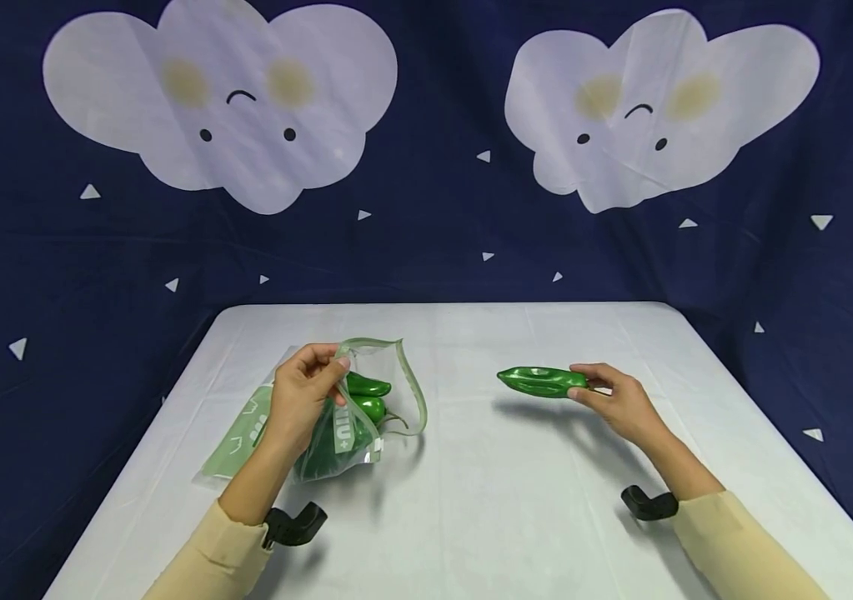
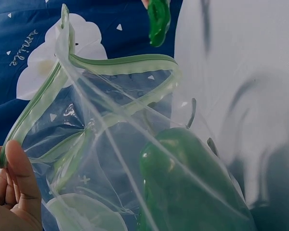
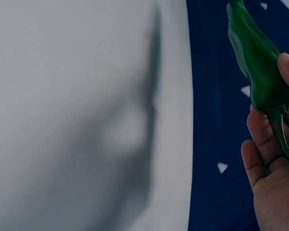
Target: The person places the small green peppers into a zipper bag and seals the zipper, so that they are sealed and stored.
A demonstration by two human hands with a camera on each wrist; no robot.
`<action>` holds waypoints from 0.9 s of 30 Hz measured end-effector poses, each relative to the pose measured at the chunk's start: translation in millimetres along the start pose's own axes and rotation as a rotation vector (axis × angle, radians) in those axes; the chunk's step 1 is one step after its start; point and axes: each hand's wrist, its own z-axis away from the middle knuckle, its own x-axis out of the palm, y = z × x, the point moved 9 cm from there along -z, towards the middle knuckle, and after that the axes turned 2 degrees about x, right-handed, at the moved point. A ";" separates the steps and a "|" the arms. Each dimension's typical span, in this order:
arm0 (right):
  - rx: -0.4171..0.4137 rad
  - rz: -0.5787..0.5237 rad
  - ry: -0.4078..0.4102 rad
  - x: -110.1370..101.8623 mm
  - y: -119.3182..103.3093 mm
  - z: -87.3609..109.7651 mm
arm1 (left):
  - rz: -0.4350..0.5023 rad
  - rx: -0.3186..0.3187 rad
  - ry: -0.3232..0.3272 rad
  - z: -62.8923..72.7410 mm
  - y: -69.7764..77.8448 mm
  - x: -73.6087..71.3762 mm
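Observation:
My left hand [image 1: 304, 395] pinches the green-edged rim of a clear zip bag [image 2: 111, 62], whose mouth gapes toward the right. Inside the bag are green peppers [image 2: 183, 178], their stems pointing at the opening; the clear film covers part of them. On the right, my right hand [image 1: 616, 400] holds another green pepper [image 1: 542, 382] by its stem end, between thumb and fingers. That pepper is raised over the table, its tip pointing left toward the bag. In the right wrist view its curved stem [image 3: 279, 132] lies across the fingers.
A white-covered table [image 1: 471, 500] lies under both hands. Behind it hangs a dark blue cloth [image 1: 441, 167] with clouds and small triangles. A black wrist mount [image 1: 294, 525] sits on the left wrist and a similar mount [image 1: 649, 503] on the right.

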 end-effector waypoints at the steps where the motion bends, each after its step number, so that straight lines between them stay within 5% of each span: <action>1: -0.007 -0.011 -0.003 1.0 -4.3 0.6 | 0.002 0.001 0.001 0.0 0.0 -0.1; 27: -0.151 -0.164 -0.045 33.8 -97.2 11.2 | 0.011 0.003 -0.011 0.5 1.4 4.3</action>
